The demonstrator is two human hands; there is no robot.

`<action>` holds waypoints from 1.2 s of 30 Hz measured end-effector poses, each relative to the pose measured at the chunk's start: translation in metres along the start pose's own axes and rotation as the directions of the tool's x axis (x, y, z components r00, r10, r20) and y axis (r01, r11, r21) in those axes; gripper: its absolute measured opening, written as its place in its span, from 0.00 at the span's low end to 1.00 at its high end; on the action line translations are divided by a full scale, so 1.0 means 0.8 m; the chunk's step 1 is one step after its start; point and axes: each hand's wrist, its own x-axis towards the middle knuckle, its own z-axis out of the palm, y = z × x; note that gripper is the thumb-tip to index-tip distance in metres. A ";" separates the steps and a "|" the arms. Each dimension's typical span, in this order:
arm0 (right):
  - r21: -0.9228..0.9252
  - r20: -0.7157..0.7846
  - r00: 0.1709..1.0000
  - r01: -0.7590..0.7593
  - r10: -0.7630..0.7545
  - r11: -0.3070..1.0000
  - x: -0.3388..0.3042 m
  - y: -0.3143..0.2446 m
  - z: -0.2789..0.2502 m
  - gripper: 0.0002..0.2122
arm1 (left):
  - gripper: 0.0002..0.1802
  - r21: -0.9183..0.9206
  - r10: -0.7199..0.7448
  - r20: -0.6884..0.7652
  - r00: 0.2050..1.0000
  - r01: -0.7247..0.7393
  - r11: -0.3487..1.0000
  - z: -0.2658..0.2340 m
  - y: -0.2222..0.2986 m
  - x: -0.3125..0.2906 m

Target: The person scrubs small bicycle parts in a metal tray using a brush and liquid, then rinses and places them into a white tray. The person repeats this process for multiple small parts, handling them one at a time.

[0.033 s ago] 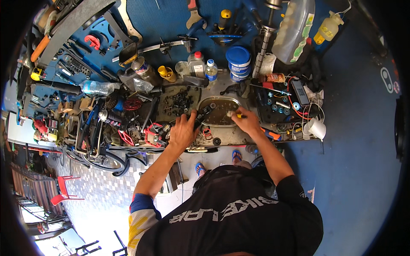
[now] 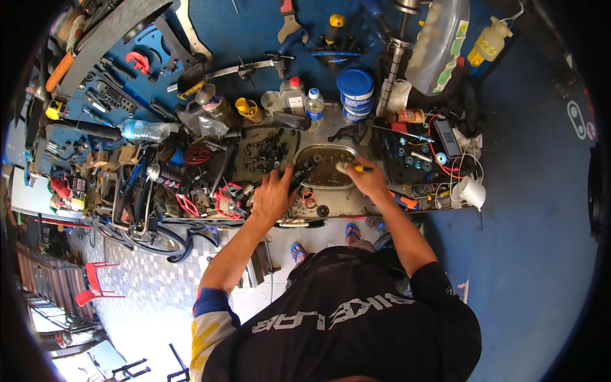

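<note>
My left hand [image 2: 273, 197] is closed around a dark, elongated metal part [image 2: 308, 168], whose far end reaches over the left side of a shallow metal tray [image 2: 351, 184]. Murky brownish liquid lies in the tray. In my right hand [image 2: 371, 181] is a small brush [image 2: 363, 169] with a yellow and black handle and a pale tip. That tip hangs over the right part of the tray, apart from the dark part. Red rings [image 2: 309, 199] lie on the bench just right of my left hand.
Left of the tray, a mat [image 2: 245, 143] carries many small dark parts. Bottles [image 2: 314, 105] and a blue tub [image 2: 355, 95] stand behind it. A red pedal-like part [image 2: 228, 202] sits by my left hand. To the right are a phone [image 2: 447, 138], cables and a white cup [image 2: 470, 191].
My right hand has shifted slightly left with the brush, and its handle shows more clearly. My left hand and the dark part look the same.
</note>
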 end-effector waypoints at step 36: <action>-0.375 -0.002 0.958 0.264 -0.286 0.888 -0.003 0.016 -0.007 0.14 | 0.33 -0.759 0.054 0.643 0.764 0.626 0.179 -0.036 -0.015 0.044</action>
